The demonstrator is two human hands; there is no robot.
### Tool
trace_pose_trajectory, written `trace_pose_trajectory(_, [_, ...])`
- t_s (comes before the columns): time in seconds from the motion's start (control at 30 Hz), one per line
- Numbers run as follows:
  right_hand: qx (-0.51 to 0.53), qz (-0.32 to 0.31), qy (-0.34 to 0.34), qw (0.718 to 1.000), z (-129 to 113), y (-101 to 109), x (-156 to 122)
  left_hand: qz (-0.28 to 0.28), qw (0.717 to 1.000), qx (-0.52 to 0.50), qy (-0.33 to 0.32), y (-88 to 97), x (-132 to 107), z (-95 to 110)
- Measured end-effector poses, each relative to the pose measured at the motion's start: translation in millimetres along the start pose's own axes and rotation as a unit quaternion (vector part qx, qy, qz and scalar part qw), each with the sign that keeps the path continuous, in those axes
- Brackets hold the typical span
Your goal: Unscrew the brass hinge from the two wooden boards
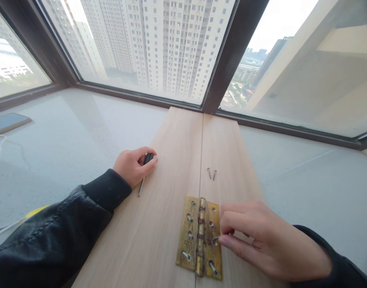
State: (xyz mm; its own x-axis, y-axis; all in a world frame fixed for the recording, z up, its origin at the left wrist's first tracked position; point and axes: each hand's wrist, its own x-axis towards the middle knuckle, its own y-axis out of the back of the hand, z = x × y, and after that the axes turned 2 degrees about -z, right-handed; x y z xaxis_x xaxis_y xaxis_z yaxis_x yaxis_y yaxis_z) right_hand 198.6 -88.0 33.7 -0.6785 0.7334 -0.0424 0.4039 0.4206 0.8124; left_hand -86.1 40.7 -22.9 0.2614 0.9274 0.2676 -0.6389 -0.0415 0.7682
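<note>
My right hand (270, 240) pinches a small silver screw (215, 239) at the tarnished brass butt hinge (199, 236) straddling the two pale wooden boards (171, 180), my left hand (132, 165) grips the black-handled screwdriver (144, 170), several screws stand loose, and two spare screws (211, 173) wait.

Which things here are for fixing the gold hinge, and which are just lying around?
Part of the job:
brass hinge
screwdriver under the left hand
screw pinched by the right hand
two spare screws
wooden boards

Just lying about:
phone
white cable
</note>
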Motion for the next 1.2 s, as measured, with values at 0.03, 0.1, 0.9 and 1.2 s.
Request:
trace_pose_trajectory(0.03, [0.012,0.036,-0.019,0.999,3.5,2.3,-2.0,-0.002,1.000,-0.001,0.000,-0.1,0.1,-0.2])
trace_pose_trajectory(0.1, [0.033,0.133,-0.086,0.987,14.9,5.7,-4.5,-0.004,1.000,-0.003,0.001,-0.3,0.1,-0.4])
trace_pose_trajectory(0.9, [-0.006,0.275,-0.202,0.940,57.7,-8.9,13.7,-0.013,1.000,-0.010,0.000,-1.5,-0.8,0.6])
trace_pose_trajectory(1.2, [-0.017,0.276,-0.211,0.938,58.7,-8.4,14.3,-0.009,1.000,-0.010,-0.002,0.2,0.3,2.5])
